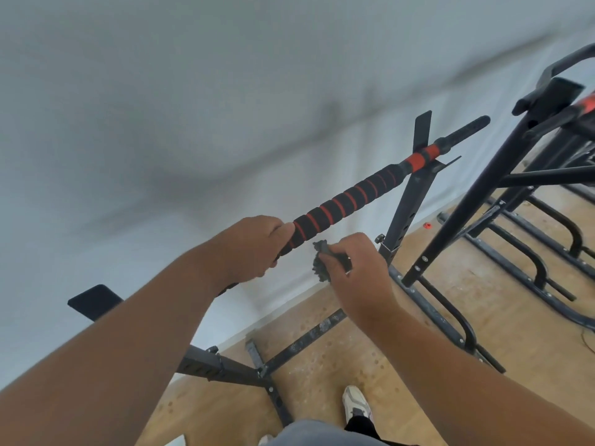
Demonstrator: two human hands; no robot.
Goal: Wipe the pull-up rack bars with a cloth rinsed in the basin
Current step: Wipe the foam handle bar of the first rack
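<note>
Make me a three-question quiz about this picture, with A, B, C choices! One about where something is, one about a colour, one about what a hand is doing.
1. Where is the cloth?
A. Draped over the bar
B. In the right hand, beside the bar
C. On the floor

2. What colour are the rings on the bar?
A. Red
B. Yellow
C. Green

3. What is the left hand doing?
A. Hanging loose
B. Pointing at the wall
C. Gripping the bar

Answers:
1 B: the right hand pinches the dark cloth, just short of the bar.
2 A: red rings alternate with black foam.
3 C: its fingers curl round the bar's foam.
</note>
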